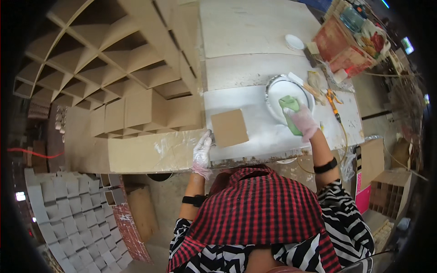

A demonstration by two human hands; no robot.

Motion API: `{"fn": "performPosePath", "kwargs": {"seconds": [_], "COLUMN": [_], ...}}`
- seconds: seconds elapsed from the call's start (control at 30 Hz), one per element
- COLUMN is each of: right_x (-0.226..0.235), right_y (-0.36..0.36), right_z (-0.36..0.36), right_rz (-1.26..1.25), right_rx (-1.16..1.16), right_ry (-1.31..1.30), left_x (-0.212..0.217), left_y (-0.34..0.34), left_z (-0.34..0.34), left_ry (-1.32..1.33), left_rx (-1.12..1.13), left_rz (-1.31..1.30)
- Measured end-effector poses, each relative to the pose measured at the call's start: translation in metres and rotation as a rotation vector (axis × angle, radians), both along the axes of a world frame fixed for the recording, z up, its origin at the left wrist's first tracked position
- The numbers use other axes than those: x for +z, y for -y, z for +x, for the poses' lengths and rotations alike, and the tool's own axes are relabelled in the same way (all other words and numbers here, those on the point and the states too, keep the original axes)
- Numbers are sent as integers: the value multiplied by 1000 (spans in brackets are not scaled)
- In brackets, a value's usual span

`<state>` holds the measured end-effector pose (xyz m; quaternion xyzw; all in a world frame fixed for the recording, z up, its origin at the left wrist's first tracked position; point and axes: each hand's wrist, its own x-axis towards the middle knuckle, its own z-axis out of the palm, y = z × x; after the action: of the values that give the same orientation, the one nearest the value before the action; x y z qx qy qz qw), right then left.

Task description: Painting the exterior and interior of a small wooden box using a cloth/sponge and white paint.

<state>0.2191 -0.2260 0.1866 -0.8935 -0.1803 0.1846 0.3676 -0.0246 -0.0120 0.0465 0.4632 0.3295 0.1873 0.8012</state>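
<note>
My right hand [305, 121], in a thin whitish glove, is closed around a green sponge [288, 103]. It is over the near right part of a round tub [268, 101] of white liquid, which looks like paint or glue. Flat on the white-smeared table lies a brown cardboard square [229, 128], left of the tub. My left hand [201, 152], gloved and smeared white, is at the square's lower left side with its fingers stretched forward. I see nothing held in it; whether a fingertip touches the edge, I cannot tell.
Stacked cardboard boxes with open compartments [136, 73] fill the table's left. Beyond the tub are a brush [300, 82], an orange-handled spray gun [336, 107] with a hose, and a white bowl [295, 42]. A red crate [339, 43] stands far right. Grey-white pieces [77, 209] stack lower left.
</note>
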Motion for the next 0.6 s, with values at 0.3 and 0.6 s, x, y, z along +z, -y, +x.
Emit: {"fn": "performPosePath", "kwargs": {"seconds": [0.3,0.6], "right_x": [-52,-59], "right_y": [2,14], "right_z": [67,89], "right_rz": [-723,-772], "right_rx": [289,291], "right_ry": [208,164], "left_x": [-26,4], "left_y": [-3,21], "left_z": [-10,19], "left_ry": [51,-170], "left_rx": [-364,-306], "left_rz": [3,411]}}
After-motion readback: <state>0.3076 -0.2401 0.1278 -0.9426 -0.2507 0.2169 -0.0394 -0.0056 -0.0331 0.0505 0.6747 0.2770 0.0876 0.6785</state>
